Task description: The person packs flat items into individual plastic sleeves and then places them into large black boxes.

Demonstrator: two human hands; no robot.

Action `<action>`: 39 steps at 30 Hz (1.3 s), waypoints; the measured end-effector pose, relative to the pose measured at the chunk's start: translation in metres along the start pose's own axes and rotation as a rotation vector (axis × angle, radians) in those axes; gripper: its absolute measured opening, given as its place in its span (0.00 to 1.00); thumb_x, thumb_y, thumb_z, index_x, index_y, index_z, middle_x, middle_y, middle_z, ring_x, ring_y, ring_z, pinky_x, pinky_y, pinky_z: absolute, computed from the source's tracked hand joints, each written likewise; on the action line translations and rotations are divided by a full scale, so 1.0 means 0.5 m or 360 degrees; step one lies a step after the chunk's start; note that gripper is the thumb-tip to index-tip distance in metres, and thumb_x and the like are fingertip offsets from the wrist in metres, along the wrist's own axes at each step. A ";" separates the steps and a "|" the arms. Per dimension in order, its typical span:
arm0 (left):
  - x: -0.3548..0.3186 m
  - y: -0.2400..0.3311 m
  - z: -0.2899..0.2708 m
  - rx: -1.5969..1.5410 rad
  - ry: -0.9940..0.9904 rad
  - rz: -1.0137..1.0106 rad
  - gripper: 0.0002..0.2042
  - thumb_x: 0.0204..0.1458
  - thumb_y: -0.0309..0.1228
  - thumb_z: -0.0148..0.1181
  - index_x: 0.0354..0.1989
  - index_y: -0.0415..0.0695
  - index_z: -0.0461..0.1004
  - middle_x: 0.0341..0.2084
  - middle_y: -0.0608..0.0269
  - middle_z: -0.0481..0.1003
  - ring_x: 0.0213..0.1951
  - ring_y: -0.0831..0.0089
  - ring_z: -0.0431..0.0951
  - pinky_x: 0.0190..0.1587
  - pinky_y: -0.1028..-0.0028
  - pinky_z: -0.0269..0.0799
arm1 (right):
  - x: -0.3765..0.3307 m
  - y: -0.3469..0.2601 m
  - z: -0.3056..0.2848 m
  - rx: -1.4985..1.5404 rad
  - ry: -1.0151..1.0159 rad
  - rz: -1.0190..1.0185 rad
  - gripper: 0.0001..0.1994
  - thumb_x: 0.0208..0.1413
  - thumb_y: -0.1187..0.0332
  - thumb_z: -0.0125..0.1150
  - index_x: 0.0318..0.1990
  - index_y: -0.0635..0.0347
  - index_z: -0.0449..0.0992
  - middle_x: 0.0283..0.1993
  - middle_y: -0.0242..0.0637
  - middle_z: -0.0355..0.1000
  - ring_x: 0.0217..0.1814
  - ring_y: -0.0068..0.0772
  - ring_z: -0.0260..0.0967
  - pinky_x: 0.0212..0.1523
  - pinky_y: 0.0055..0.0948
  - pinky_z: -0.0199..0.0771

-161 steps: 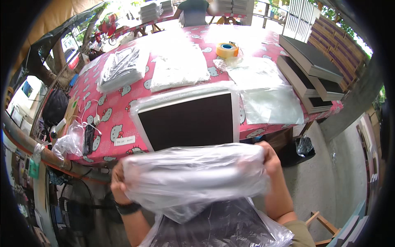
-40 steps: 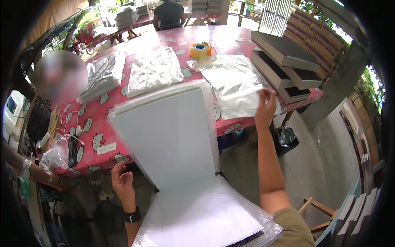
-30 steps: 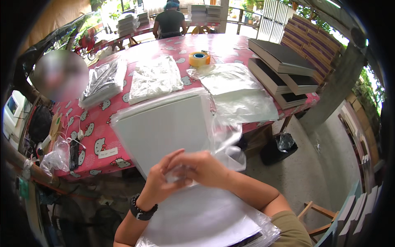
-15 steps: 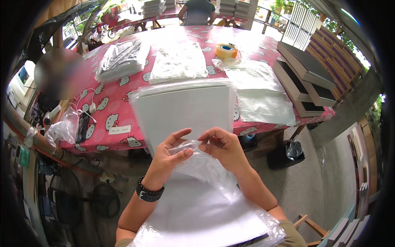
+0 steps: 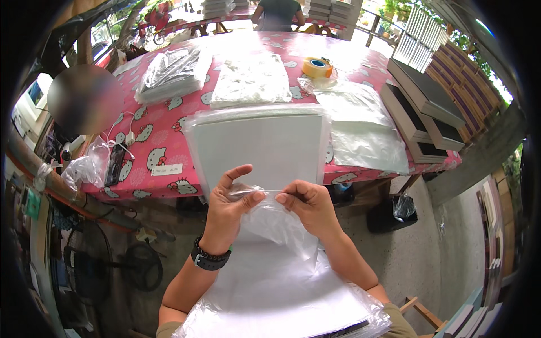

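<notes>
Pinching clear bag [image 5: 276, 217], left hand [image 5: 228, 208], right hand [image 5: 309, 205], white panel [image 5: 259, 152] behind.

Both hands, left hand [image 5: 228, 211] and right hand [image 5: 307, 205], now pinch a clear plastic bag [image 5: 276, 222] open before the white flat panel [image 5: 265, 155], having released the wrapped bundle.

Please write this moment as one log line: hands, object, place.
hands: left hand and right hand pinch clear plastic bag | object: white flat panel under it | place: before pink table
</notes>
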State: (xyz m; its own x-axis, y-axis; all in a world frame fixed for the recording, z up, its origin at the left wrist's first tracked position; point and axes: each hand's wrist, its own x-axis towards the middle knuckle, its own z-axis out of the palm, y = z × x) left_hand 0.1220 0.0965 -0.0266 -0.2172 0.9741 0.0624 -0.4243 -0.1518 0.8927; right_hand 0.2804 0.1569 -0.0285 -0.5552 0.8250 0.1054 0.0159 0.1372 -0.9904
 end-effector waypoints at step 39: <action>-0.112 -0.039 -0.200 -0.0427 -0.1114 -0.0143 0.14 0.39 0.38 0.62 0.21 0.39 0.68 0.26 0.59 0.70 0.21 0.71 0.68 0.23 0.74 0.62 | -0.006 0.032 -0.108 0.2248 -0.0242 -0.0201 0.26 0.53 0.48 0.43 0.50 0.61 0.62 0.38 0.43 0.69 0.38 0.37 0.68 0.40 0.37 0.69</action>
State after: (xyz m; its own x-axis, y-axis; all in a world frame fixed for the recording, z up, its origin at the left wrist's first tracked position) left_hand 0.0547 0.0283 -0.0922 0.3997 0.8499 0.3434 -0.6328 -0.0151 0.7742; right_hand 0.3272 0.1864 -0.0400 -0.5739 0.7706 0.2773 -0.8179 -0.5226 -0.2405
